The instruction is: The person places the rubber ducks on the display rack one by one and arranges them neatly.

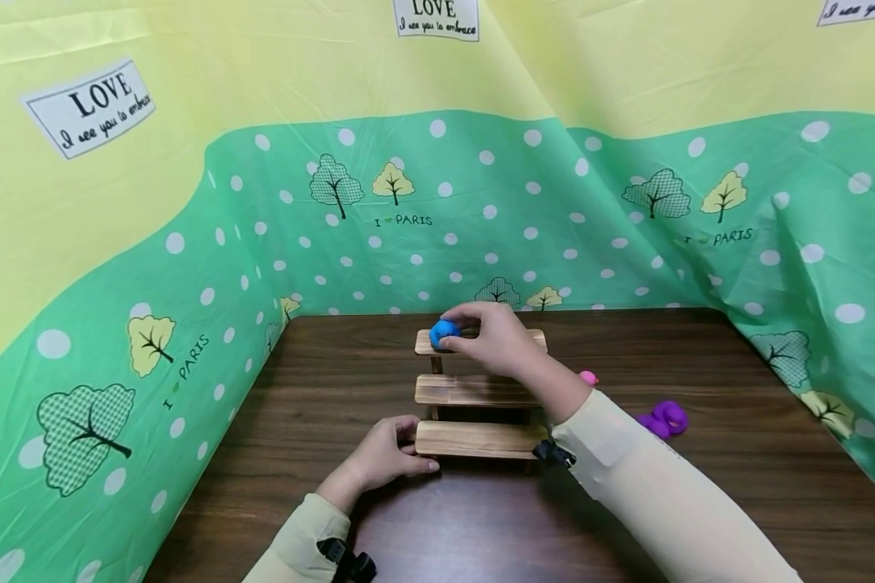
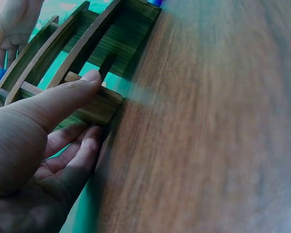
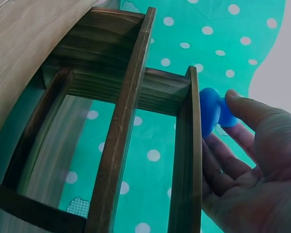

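Observation:
A three-step wooden display stand (image 1: 481,440) stands on the table, its steps rising toward the back. My left hand (image 1: 382,452) holds the left end of the lowest step; the left wrist view shows the thumb and fingers (image 2: 82,158) on either side of that end. Over the top step, my right hand (image 1: 499,336) pinches a small blue rounded object (image 1: 443,333) between thumb and fingers. Two smooth lobes of this blue object (image 3: 211,111) show in the right wrist view, right at the top step's surface. The middle step holds nothing visible, though the right forearm covers its right end.
A purple object with a rounded loop (image 1: 665,419) lies on the dark wood table (image 1: 744,478), right of the stand. Part of a pink object (image 1: 589,377) shows behind the right sleeve. Green and yellow printed cloth (image 1: 408,267) hangs around the back and sides.

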`<state>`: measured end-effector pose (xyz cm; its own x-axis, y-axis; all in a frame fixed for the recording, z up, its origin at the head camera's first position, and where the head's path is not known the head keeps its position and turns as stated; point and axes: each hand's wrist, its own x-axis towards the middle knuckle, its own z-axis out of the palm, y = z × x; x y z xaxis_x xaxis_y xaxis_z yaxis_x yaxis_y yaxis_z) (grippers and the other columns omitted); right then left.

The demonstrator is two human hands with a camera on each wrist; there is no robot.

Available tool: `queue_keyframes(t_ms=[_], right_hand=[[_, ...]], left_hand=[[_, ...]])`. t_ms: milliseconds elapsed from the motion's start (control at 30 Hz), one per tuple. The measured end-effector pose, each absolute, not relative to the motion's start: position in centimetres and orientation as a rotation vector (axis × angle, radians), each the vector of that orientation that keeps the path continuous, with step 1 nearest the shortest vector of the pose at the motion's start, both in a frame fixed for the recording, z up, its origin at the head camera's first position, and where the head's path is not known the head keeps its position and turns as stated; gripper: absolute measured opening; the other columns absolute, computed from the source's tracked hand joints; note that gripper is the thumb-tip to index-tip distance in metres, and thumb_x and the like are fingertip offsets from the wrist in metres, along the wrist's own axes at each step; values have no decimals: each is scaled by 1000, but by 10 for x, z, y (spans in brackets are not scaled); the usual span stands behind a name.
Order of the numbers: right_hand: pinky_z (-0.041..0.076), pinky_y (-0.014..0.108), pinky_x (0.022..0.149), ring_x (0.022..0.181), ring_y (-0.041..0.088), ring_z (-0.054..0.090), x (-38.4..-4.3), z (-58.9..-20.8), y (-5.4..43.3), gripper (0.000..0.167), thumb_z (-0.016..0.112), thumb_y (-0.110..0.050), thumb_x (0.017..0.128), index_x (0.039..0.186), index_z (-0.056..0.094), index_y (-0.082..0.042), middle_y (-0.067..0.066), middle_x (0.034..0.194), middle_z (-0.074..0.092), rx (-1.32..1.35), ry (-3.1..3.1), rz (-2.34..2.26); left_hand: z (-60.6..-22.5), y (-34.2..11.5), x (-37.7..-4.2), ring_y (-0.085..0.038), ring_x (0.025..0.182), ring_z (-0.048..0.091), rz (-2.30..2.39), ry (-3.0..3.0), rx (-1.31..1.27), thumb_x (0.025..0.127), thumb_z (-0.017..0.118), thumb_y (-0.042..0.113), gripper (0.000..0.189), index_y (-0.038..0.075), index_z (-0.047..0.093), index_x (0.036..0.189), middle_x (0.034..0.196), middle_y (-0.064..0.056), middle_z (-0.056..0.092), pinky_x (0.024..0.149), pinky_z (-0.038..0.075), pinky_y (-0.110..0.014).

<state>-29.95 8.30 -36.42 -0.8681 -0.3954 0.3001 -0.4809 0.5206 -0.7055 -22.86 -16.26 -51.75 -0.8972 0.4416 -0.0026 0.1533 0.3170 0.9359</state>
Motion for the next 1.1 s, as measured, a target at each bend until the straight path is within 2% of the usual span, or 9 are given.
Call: queue_keyframes(t_ms=[200, 633, 900, 1100], right_hand=[[57, 41, 88, 102, 19, 69, -300, -366, 78, 33, 84, -28, 92, 121, 75, -17, -3, 107, 74, 763, -2666, 1267], [56, 41, 89, 101, 17, 67, -301, -369, 75, 33, 83, -31, 93, 123, 73, -19, -6, 109, 72, 765, -2702, 1198], [56, 42, 93, 107, 19, 68, -301, -370, 78, 38, 83, -32, 93, 127, 71, -19, -4, 113, 72, 763, -2707, 1230], [54, 45, 98, 112, 21, 67, -300, -369, 88, 43, 83, -31, 93, 131, 70, -15, 2, 118, 73, 740, -2694, 1258]], left_hand=[[-517, -162, -229, -16, 99, 68, 1616, 2313, 544, 79, 93, 6, 44, 1, 69, 115, 105, -4, 73, 84, 58, -26], [-518, -162, -229, -15, 100, 69, 1631, 2297, 541, 79, 92, 3, 44, -1, 69, 116, 106, -5, 74, 86, 58, -25], [-520, -162, -230, -16, 101, 68, 1629, 2296, 538, 79, 93, 4, 45, -1, 69, 116, 106, -5, 73, 87, 58, -25], [-520, -161, -231, -17, 100, 68, 1639, 2288, 551, 78, 93, 3, 45, -1, 68, 116, 106, -6, 73, 87, 58, -27]])
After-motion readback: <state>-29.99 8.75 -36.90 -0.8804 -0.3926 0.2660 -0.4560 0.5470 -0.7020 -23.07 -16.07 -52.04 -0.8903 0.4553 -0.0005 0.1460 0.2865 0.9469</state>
